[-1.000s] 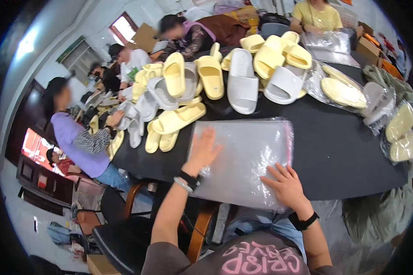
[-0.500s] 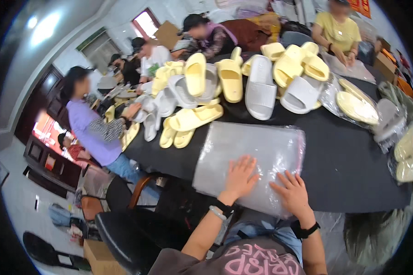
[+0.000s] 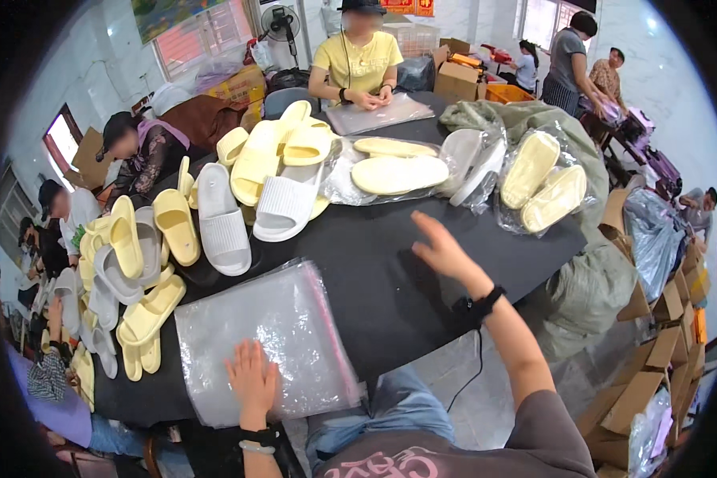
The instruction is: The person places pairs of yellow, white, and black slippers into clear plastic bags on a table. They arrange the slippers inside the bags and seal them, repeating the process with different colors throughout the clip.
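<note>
My left hand (image 3: 252,379) lies flat, fingers spread, on a stack of clear plastic bags (image 3: 251,319) near the table's front edge. Lifted off the stack, my right hand (image 3: 440,245) reaches over the black table with its fingers stretched out and holds nothing. Beyond it are bagged slippers: a pale yellow pair (image 3: 398,169), a grey pair (image 3: 474,167) and another yellow pair (image 3: 540,183). Loose yellow and grey slippers are heaped to the left of these, among them a ribbed grey slipper (image 3: 283,209) and an upright grey one (image 3: 221,219).
Across the black table (image 3: 390,295), a person in yellow (image 3: 360,68) sits by another stack of clear bags (image 3: 378,114). Other people work along the left side. A green sheet (image 3: 585,271) hangs over the right end, with cardboard boxes (image 3: 641,398) on the floor beyond.
My view has turned to the right. My right hand has left the bag stack and moved out toward the bagged slippers; my left hand stays on the stack.
</note>
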Tool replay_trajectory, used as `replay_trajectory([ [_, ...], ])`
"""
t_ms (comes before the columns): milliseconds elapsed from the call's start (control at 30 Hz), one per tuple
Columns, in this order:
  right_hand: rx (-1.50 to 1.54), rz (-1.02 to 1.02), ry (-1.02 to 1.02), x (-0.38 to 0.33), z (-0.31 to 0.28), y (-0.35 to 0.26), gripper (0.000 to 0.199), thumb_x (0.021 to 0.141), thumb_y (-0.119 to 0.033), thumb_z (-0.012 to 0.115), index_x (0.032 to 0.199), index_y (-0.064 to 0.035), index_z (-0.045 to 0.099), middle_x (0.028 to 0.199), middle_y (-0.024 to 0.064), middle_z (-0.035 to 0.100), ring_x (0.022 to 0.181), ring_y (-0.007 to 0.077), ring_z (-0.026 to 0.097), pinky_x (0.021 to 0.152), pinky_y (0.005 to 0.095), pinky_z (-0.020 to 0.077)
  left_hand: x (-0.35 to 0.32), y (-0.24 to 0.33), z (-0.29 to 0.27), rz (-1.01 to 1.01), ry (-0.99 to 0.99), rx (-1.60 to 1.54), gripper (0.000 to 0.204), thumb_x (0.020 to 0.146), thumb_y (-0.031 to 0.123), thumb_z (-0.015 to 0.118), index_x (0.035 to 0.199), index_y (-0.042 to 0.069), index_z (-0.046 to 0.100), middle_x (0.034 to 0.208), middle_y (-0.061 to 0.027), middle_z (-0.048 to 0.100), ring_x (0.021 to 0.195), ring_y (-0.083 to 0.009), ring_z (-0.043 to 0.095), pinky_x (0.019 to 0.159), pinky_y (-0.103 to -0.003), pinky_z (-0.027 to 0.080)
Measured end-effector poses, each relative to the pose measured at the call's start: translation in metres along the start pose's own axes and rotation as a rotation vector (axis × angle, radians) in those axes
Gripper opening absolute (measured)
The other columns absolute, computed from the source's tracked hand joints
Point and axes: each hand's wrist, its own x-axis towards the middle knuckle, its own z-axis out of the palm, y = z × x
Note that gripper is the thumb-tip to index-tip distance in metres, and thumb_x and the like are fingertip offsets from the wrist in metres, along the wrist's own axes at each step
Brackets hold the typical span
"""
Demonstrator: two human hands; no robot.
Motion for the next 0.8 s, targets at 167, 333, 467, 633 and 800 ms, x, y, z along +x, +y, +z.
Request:
replay_trajectory([
  [167,-0.399,0.259,-0.145,0.06,-0.016,0.048,0.052,0.086,-0.012,0.063,0.136,-0.0201,0.055,0.15,0.0183,0.039,0.138,0.0341,0.037,0.113,0.0432,0.0323,-0.004,-0.005,-0.004,-0.03,-0.008,0.006,0.063,0.094,0.042,0.052,0.148,0.012,0.041,0.154,-0.0168,0.035,0.145,-0.0347,0.028,0.118,-0.057,0.009],
  [333,-1.095,0.192,-0.315,0.087,0.01,0.081,0.038,0.093,-0.023,0.052,0.13,-0.0245,0.062,0.163,0.0059,0.018,0.148,0.0263,0.02,0.118,0.0476,0.0205,-0.002,0.0,-0.011,-0.014,-0.001,-0.008,0.063,0.094,0.044,0.051,0.148,0.012,0.042,0.155,-0.0162,0.035,0.144,-0.0343,0.029,0.117,-0.059,0.012],
  [467,-1.024,0.205,-0.152,0.093,0.021,0.094,0.043,0.092,-0.02,0.051,0.134,-0.0132,0.058,0.16,0.005,0.023,0.146,0.0235,0.025,0.119,0.0466,0.0217,0.0,-0.002,-0.007,-0.009,0.01,0.012,0.063,0.094,0.046,0.05,0.147,0.013,0.043,0.154,-0.0158,0.036,0.143,-0.0349,0.031,0.116,-0.061,0.014],
  [633,-0.856,-0.026,0.032,0.105,-0.011,0.049,0.041,0.085,-0.016,0.061,0.126,-0.012,0.064,0.141,0.0066,0.047,0.136,0.0266,0.038,0.117,0.0468,0.0255,-0.006,-0.006,-0.003,-0.026,0.022,0.008,0.063,0.096,0.046,0.049,0.149,0.014,0.04,0.154,-0.0147,0.036,0.143,-0.034,0.031,0.116,-0.059,0.015],
  [800,-0.624,-0.242,0.228,0.098,-0.065,-0.016,0.031,0.08,-0.001,0.062,0.104,-0.0167,0.075,0.121,0.0094,0.061,0.11,0.0294,0.06,0.095,0.0428,0.0476,-0.007,-0.004,-0.001,-0.009,0.072,0.03,0.062,0.094,0.045,0.052,0.146,0.013,0.045,0.152,-0.015,0.04,0.141,-0.0342,0.035,0.115,-0.059,0.017],
])
